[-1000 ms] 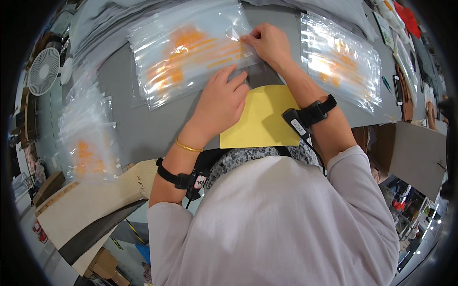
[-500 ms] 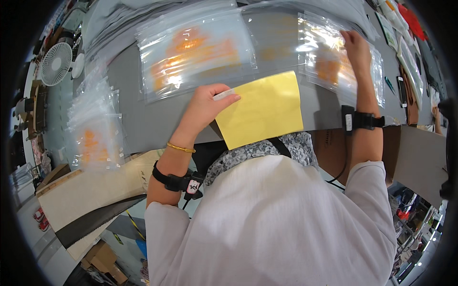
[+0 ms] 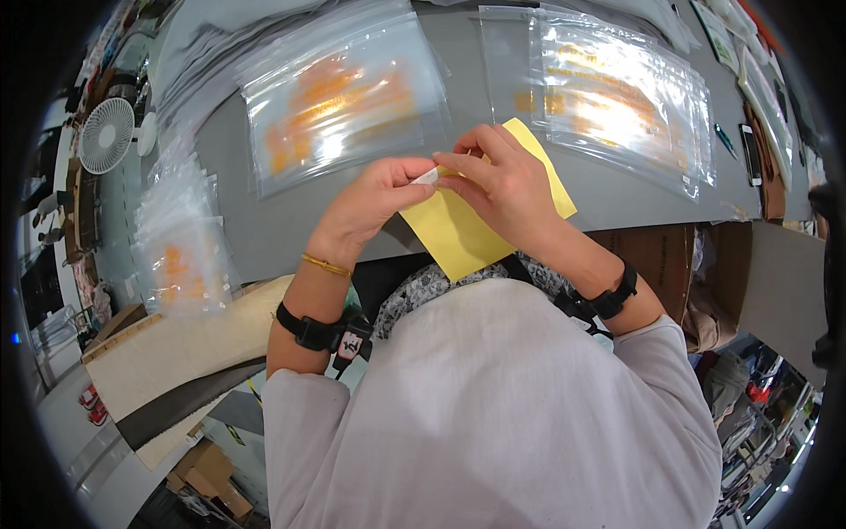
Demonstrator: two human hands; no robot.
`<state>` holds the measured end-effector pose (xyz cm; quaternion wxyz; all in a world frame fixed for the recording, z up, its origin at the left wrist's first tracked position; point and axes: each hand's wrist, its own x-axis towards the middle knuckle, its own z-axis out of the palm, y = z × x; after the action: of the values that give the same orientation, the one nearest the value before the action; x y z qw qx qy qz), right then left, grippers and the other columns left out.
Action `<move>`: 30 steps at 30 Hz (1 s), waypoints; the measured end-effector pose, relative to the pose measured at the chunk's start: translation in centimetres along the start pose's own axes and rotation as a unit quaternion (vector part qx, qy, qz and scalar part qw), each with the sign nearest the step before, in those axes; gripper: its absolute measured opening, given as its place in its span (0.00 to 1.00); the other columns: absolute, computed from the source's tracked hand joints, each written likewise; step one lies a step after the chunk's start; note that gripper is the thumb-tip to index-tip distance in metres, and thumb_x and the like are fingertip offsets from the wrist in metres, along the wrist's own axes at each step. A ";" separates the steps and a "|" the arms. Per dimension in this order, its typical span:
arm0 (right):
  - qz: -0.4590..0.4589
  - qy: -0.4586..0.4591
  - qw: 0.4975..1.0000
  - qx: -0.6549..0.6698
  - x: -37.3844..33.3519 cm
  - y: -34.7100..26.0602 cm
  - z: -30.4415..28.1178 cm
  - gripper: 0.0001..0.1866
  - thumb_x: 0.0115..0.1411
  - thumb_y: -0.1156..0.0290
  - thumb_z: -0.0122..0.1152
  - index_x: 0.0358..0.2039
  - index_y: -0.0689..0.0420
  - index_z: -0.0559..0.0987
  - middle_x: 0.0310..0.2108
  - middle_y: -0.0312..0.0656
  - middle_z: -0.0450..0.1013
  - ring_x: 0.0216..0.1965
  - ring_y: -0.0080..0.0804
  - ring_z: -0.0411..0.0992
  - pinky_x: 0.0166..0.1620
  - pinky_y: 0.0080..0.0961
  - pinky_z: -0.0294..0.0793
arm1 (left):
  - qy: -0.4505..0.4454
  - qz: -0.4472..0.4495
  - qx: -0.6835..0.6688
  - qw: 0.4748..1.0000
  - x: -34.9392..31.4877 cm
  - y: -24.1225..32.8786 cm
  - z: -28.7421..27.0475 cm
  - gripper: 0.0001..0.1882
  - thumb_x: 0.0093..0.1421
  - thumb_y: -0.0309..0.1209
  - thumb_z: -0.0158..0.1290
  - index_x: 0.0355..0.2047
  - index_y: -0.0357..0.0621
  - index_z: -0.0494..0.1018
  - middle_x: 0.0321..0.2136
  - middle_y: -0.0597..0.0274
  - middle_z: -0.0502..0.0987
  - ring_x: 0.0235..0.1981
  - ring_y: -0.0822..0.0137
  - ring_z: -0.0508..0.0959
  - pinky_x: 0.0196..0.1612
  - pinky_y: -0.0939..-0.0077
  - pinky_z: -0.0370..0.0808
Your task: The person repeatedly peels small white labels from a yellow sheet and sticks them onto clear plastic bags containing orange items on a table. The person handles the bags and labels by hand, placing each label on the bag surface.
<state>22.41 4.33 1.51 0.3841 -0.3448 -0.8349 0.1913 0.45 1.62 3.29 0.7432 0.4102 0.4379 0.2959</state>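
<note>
A yellow sheet hangs slanted over the table's near edge, in front of my body. My left hand pinches its upper left corner between thumb and fingers. At that same corner a small white strip shows between my two hands. My right hand lies across the sheet and hides part of it. Its thumb and fingertips are drawn together at the strip, close to my left fingertips. Whether the right fingers grip the strip or only touch it, I cannot tell.
Clear zip bags with orange print lie in a left stack and a right stack. Smaller bags lie at the table's left edge. A phone and a pen are far right. An open cardboard box stands below the right edge.
My right hand has left the right stack of bags and come to the yellow sheet's corner beside my left hand. The sheet has turned and tilted. Bags in the right stack have shifted.
</note>
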 end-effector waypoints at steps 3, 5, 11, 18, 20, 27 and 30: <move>-0.024 0.005 1.000 -0.010 0.6 -0.6 0.0 0.14 0.50 0.75 0.76 0.39 0.53 0.87 0.34 0.34 0.76 0.34 0.32 0.76 0.33 0.29 0.76 | -0.013 0.006 -0.045 0.999 -0.4 -0.4 0.0 0.21 0.68 0.21 0.49 0.60 0.29 0.74 0.50 0.62 0.82 0.49 0.77 0.81 0.55 0.79 0.76; -0.032 0.011 0.999 -0.013 0.7 -0.9 0.3 0.13 0.49 0.76 0.75 0.37 0.52 0.87 0.33 0.32 0.75 0.33 0.31 0.75 0.32 0.29 0.76 | -0.021 0.005 -0.072 0.997 -0.5 -0.7 -0.3 0.22 0.67 0.20 0.48 0.61 0.29 0.73 0.51 0.62 0.82 0.49 0.77 0.81 0.56 0.79 0.76; -0.033 -0.005 0.999 -0.024 0.4 -1.0 1.7 0.09 0.48 0.77 0.74 0.31 0.54 0.84 0.33 0.32 0.75 0.34 0.32 0.75 0.32 0.29 0.77 | -0.044 0.004 -0.083 0.996 -0.4 -2.2 -1.6 0.22 0.67 0.20 0.48 0.61 0.30 0.73 0.51 0.62 0.82 0.50 0.76 0.80 0.56 0.78 0.76; 0.024 -0.018 0.999 -0.040 1.2 -2.5 2.4 0.09 0.51 0.79 0.74 0.33 0.57 0.84 0.38 0.36 0.78 0.35 0.36 0.78 0.34 0.29 0.79 | -0.066 0.005 -0.111 0.992 0.1 -3.2 -2.8 0.21 0.66 0.20 0.48 0.58 0.30 0.76 0.50 0.63 0.82 0.50 0.77 0.80 0.56 0.77 0.75; 0.009 -0.023 0.999 -0.044 1.3 -2.5 2.5 0.08 0.52 0.78 0.74 0.33 0.57 0.84 0.38 0.36 0.78 0.36 0.36 0.78 0.34 0.29 0.79 | -0.067 0.008 -0.120 0.991 0.0 -3.2 -2.9 0.21 0.66 0.20 0.49 0.58 0.30 0.76 0.50 0.63 0.82 0.50 0.77 0.80 0.56 0.78 0.75; -0.021 -0.046 0.998 -0.032 1.4 -2.5 2.2 0.05 0.57 0.77 0.73 0.34 0.57 0.85 0.39 0.37 0.79 0.36 0.33 0.78 0.35 0.26 0.78 | -0.074 0.011 -0.099 0.992 0.1 -3.0 -3.5 0.20 0.67 0.22 0.48 0.57 0.31 0.77 0.50 0.62 0.82 0.48 0.77 0.81 0.53 0.78 0.76; 0.183 -0.045 0.979 0.082 2.9 -2.0 1.4 0.04 0.61 0.74 0.72 0.34 0.60 0.84 0.38 0.37 0.79 0.37 0.28 0.77 0.38 0.24 0.77 | -0.003 0.031 0.062 0.998 -0.3 -2.4 -3.4 0.17 0.66 0.23 0.49 0.53 0.34 0.79 0.47 0.61 0.83 0.47 0.72 0.82 0.52 0.75 0.77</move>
<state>19.11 4.98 3.29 0.3318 -0.4505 -0.7552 0.3416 -2.55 1.43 0.33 0.7081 0.4696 0.4405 0.2899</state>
